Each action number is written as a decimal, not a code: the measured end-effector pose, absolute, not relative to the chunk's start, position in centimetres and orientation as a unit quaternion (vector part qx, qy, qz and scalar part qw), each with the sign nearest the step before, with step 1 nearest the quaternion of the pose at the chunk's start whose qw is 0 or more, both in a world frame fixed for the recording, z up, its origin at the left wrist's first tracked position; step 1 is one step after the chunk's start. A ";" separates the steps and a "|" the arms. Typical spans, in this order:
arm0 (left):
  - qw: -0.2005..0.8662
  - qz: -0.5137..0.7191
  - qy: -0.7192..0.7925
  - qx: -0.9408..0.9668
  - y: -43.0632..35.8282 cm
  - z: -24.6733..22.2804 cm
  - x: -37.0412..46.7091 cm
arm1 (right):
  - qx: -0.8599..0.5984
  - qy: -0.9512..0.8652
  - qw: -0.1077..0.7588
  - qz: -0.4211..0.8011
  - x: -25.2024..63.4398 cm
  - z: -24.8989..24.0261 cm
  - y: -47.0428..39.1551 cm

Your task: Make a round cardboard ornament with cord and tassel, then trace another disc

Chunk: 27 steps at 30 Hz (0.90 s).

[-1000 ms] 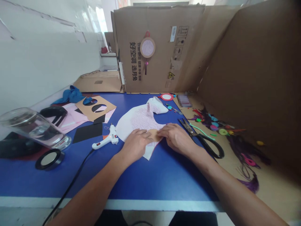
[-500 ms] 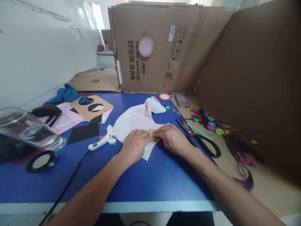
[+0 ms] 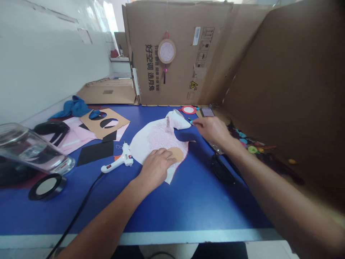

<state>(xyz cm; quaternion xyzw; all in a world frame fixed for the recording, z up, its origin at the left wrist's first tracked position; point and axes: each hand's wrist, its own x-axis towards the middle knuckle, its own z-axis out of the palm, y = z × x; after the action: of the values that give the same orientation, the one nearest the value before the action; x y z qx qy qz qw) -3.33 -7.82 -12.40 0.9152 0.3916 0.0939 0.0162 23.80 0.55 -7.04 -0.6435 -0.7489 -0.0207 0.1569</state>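
My left hand (image 3: 156, 165) lies flat, its fingers pressing on a tan cardboard disc (image 3: 176, 154) and a patterned white sheet (image 3: 145, 138). The sheet, of paper or cloth, has a curved cut-out, a red right edge and a curled far end. Over at the sheet's far right, my right hand (image 3: 211, 130) pinches at a slim pen (image 3: 189, 119). A small teal piece (image 3: 191, 122) shows by its fingertips; most of the pen is hidden. Beneath my right forearm are black-handled scissors (image 3: 222, 169), partly covered.
A white glue gun (image 3: 118, 160) with a black cord lies left of the sheet. Farther left are a glass jar (image 3: 40, 151), a tape roll (image 3: 47, 187), black card (image 3: 95, 153) and holed cardboard (image 3: 109, 115). Beads and tassels (image 3: 253, 149) lie right; a cardboard wall (image 3: 180, 21) stands behind.
My right hand has left the disc and sheet edge and moved away to the far right, onto the pen. More of the disc shows. My left hand stays in place.
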 end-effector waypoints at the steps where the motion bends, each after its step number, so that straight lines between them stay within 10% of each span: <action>1: 0.018 0.092 0.392 0.915 -7.8 -12.4 -3.3 | -0.673 -0.721 0.157 -0.042 24.7 -6.7 2.4; 17: 0.004 0.087 0.401 0.912 -7.9 -12.5 -3.3 | -0.749 -0.662 0.012 0.014 25.9 -8.9 12.4; 27: -0.002 0.074 0.405 0.911 -8.1 -12.5 -3.3 | -0.759 -0.638 0.125 -0.025 27.2 -6.2 10.3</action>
<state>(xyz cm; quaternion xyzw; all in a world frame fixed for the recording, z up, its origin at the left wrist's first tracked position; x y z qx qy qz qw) -3.34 -8.11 -12.54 0.9111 0.4055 0.0744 -0.0020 27.21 10.25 -6.16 -0.7593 -0.6381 -0.0251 0.1252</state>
